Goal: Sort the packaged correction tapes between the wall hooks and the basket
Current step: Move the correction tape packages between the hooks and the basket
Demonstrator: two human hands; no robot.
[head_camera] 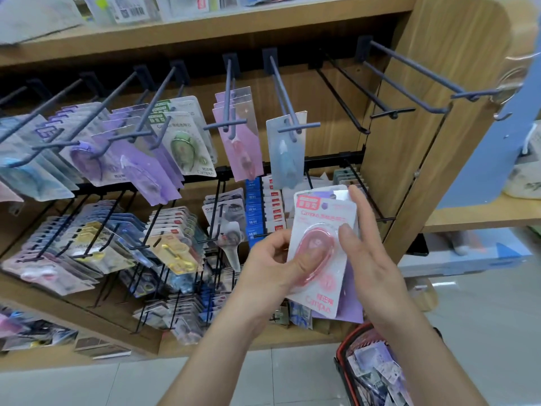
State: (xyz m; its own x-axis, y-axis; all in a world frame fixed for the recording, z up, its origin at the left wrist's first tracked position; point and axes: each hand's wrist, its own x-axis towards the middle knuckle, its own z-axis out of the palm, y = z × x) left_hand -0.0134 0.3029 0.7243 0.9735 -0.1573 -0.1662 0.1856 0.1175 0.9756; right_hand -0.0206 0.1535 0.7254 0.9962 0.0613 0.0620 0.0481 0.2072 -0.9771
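Below the hooks (pixel 298 128), left hand (pixel 275 266) pinches pink tape pack (pixel 319 218); right hand (pixel 370 259) touches it, fingers straight.

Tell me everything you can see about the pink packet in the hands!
The pink-and-white cardboard packet is a flat card with a clear plastic bubble on its front, holding an oval pink correction tape. Pink print reads "Campus" near the top and bottom. It stands nearly upright, tilted a little. The left hand grips it, thumb pressing on the bubble. The right hand touches its right edge with straight fingers. Purple card packets lie stacked behind it.
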